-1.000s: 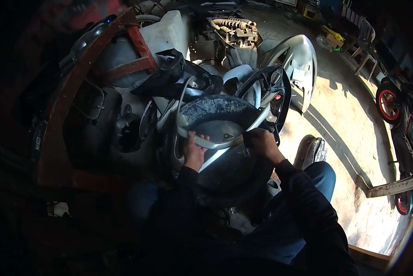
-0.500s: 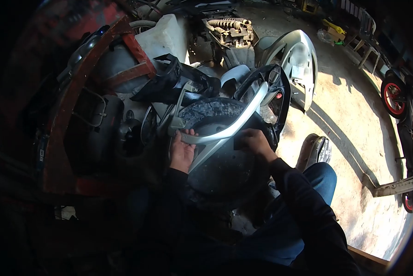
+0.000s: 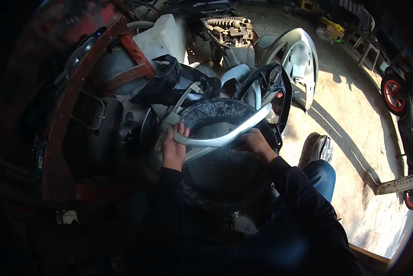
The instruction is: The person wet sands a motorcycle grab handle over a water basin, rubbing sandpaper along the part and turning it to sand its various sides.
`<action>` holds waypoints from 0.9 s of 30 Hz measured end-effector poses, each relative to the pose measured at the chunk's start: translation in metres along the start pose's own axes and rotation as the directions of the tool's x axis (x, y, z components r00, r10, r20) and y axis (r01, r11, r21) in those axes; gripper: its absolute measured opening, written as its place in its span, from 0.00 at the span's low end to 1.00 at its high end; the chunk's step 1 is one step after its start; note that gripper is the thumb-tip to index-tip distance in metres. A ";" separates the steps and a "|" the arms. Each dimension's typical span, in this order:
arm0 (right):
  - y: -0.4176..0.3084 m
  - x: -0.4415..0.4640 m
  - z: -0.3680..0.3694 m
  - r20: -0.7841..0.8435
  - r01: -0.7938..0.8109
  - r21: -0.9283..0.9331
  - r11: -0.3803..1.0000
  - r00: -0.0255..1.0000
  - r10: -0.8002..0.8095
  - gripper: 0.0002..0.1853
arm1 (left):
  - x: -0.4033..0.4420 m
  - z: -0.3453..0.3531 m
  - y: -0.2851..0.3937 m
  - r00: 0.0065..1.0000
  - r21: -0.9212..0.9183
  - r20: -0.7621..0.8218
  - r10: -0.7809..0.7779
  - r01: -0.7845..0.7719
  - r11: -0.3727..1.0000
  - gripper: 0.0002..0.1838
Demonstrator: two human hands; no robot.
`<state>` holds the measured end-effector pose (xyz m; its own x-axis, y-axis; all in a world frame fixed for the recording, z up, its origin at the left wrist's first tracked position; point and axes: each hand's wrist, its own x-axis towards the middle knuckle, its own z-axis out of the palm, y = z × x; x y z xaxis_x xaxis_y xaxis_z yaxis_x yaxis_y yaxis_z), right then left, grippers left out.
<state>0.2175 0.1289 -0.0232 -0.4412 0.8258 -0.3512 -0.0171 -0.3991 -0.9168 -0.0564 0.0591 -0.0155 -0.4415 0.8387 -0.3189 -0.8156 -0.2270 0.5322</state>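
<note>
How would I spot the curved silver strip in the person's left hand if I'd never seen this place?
Look for the big round black tub near the centre of the picture. Crossing in front of its opening is the curved silver strip, held by the left hand. It is slim and bow-shaped; the silver panel farther back is much broader.

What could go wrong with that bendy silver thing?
The curved silver part might slip from the left hand and knock against the round black tub beneath it. Its far end might also bump or scrape the black frame close by.
</note>
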 end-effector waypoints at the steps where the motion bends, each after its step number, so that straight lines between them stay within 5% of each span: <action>1: -0.002 -0.002 0.002 0.032 -0.014 0.062 0.998 0.999 0.013 0.14 | 0.000 -0.001 0.001 0.999 0.038 0.042 -0.001 -0.001 0.999 0.16; 2: -0.004 -0.004 0.002 0.035 -0.015 0.059 0.998 0.999 0.013 0.14 | -0.001 -0.002 0.003 0.999 0.035 0.040 0.002 -0.003 0.999 0.16; 4: -0.018 -0.012 0.008 0.024 -0.072 0.327 0.942 0.997 0.067 0.14 | -0.010 0.008 0.010 0.995 0.506 0.093 -0.039 -0.013 0.862 0.28; 5: -0.022 -0.014 0.009 0.027 -0.072 0.326 0.943 0.997 0.067 0.14 | -0.016 0.011 0.012 0.995 0.505 0.092 -0.036 -0.015 0.863 0.28; 7: -0.029 -0.015 0.008 0.113 -0.023 0.344 0.939 0.993 -0.018 0.13 | -0.032 0.023 0.015 0.994 0.822 0.100 0.039 -0.105 0.560 0.47; 8: -0.027 -0.012 0.008 0.123 0.031 0.310 0.950 0.990 -0.073 0.16 | -0.048 0.032 0.020 0.990 0.875 0.136 -0.026 -0.108 0.472 0.61; 9: -0.028 -0.009 0.008 0.126 0.035 0.306 0.951 0.989 -0.077 0.16 | -0.050 0.028 0.019 0.990 0.873 0.138 -0.020 -0.112 0.475 0.61; 12: -0.036 -0.007 0.012 0.081 0.194 0.319 0.928 0.970 -0.230 0.16 | -0.053 0.022 0.018 0.808 0.800 0.587 0.044 -0.571 -0.183 0.64; 15: -0.064 -0.017 0.024 0.058 0.301 0.310 0.902 0.941 -0.333 0.17 | -0.088 0.069 0.029 0.866 0.826 0.498 0.044 -0.458 -0.329 0.58; 16: -0.077 -0.022 0.026 0.055 0.304 0.309 0.901 0.940 -0.337 0.18 | -0.089 0.072 0.030 0.797 0.786 0.598 0.086 -0.562 -0.259 0.48; 20: -0.120 -0.033 0.032 0.073 0.466 0.308 0.829 0.858 -0.509 0.18 | -0.116 0.102 0.033 0.765 0.769 0.635 0.109 -0.612 -0.184 0.37; 23: -0.142 -0.042 0.038 0.057 0.513 0.228 0.827 0.841 -0.538 0.18 | -0.127 0.110 0.032 0.772 0.781 0.623 0.128 -0.622 -0.050 0.37; 27: -0.153 -0.043 0.045 0.066 0.538 0.133 0.832 0.833 -0.549 0.17 | -0.121 0.099 0.025 0.725 0.746 0.665 0.179 -0.659 -0.102 0.39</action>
<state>0.1990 0.1367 0.1405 -0.4171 0.8809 0.2236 -0.3711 0.0595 -0.9267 0.0140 0.0007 0.1140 -0.2173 0.8968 0.3853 0.6525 -0.1601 0.7406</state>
